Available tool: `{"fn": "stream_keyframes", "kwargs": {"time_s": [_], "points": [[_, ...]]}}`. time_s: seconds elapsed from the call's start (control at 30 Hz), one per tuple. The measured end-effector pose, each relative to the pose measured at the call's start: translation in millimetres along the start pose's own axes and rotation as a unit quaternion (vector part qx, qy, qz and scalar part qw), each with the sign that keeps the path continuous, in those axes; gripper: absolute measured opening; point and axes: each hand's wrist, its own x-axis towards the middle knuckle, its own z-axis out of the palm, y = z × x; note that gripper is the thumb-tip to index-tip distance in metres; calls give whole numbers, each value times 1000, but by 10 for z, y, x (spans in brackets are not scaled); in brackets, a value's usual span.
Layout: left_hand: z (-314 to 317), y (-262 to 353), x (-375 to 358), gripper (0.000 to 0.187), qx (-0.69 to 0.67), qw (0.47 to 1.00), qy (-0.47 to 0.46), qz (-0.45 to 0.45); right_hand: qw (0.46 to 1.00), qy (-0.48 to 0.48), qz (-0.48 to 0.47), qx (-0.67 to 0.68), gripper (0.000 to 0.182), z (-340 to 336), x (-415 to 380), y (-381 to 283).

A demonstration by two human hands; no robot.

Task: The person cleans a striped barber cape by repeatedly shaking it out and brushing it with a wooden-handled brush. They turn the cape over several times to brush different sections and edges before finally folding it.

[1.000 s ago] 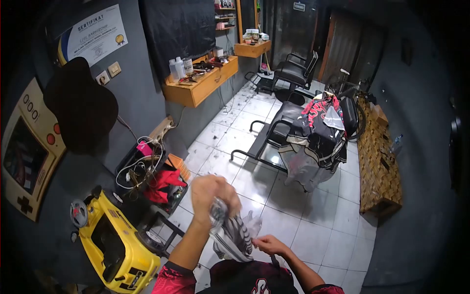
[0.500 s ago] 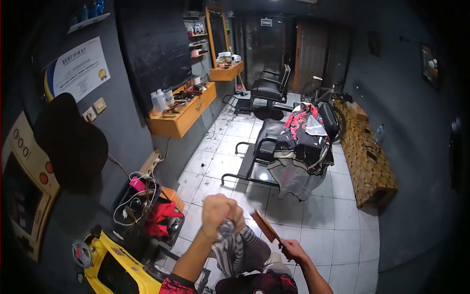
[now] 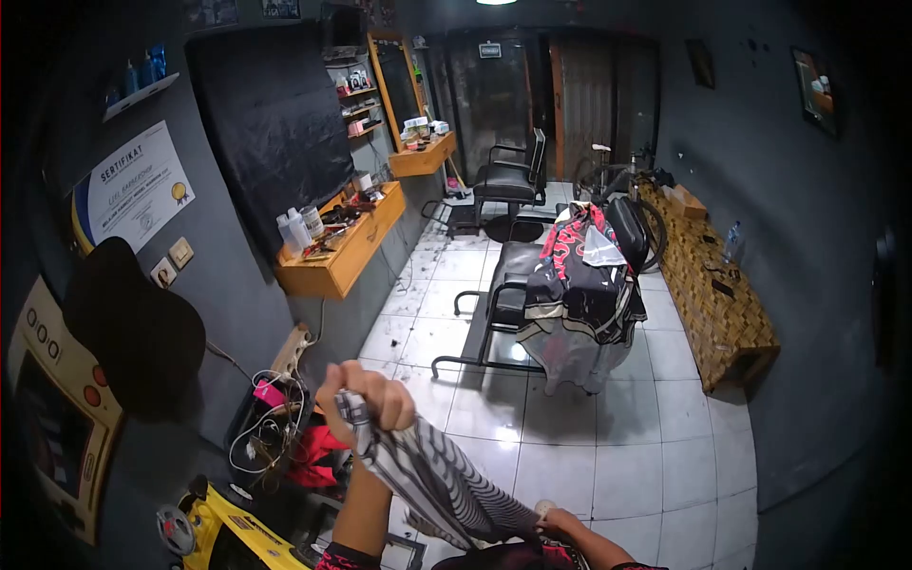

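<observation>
My left hand (image 3: 372, 404) is closed round the upper end of a black-and-white striped cloth (image 3: 437, 470), left of the picture's middle. The cloth runs diagonally down to my right hand (image 3: 556, 522) at the bottom edge. My right hand's fingers are pressed together at the cloth's lower end, partly hidden. The brush is not visible now. Further ahead, a dark garment with red patterns (image 3: 575, 275) lies over a black barber chair (image 3: 510, 271).
Wooden wall shelves (image 3: 356, 252) with bottles and tools stand on the left. A woven-patterned bench (image 3: 708, 294) runs along the right wall. A yellow toy car (image 3: 223, 527) and a bin with cables (image 3: 275, 423) are at lower left. A bicycle (image 3: 617, 171) stands behind.
My left hand has moved left and up with the striped cloth, which is now stretched out. My right hand has come down to the cloth, and the brush it held is out of sight.
</observation>
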Motion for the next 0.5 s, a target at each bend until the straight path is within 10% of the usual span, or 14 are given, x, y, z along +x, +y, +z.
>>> {"fn": "stream_keyframes", "kwargs": {"time_s": [0.33, 0.4, 0.5], "points": [[181, -167, 240, 41, -116, 986, -92, -77, 943, 207, 246, 88, 48, -1135, -844, 356], [135, -379, 364, 42, -209, 939, -212, -173, 956, 196, 100, 192, 60, -1747, -991, 275], [272, -735, 319, 48, -136, 942, -167, -256, 830, 74, -65, 549, 42, -2876, -1715, -575]]}}
